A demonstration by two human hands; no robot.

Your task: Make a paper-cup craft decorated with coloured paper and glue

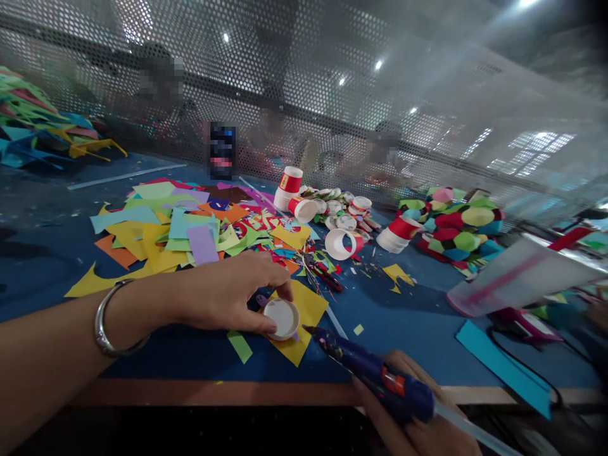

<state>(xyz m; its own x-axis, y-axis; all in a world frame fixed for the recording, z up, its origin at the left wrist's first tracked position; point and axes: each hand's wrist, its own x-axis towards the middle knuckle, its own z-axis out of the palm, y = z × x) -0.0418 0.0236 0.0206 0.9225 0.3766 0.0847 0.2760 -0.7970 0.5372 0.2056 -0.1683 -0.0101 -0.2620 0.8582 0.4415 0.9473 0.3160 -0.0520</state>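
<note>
My left hand (237, 291), with a bangle at the wrist, grips a small round white paper cup piece (281, 318) between thumb and fingers. Bits of purple stick out at its edge. It rests on a square of yellow paper (308, 307) near the table's front. In my right hand (408, 405) is a dark blue glue gun (370, 367), a clear glue stick coming out of its back end. Its nozzle points left and sits just right of the cup piece, apart from it. A green paper strip (240, 346) lies below my left hand.
Coloured paper scraps (161, 221) heap behind my left hand. Scissors (325, 275), cut paper cups (342, 244) and a stack of cups (398, 233) lie beyond. At right stand a tall plastic drink cup (517, 272) and a blue paper strip (506, 367). A perforated metal screen (308, 82) closes the back.
</note>
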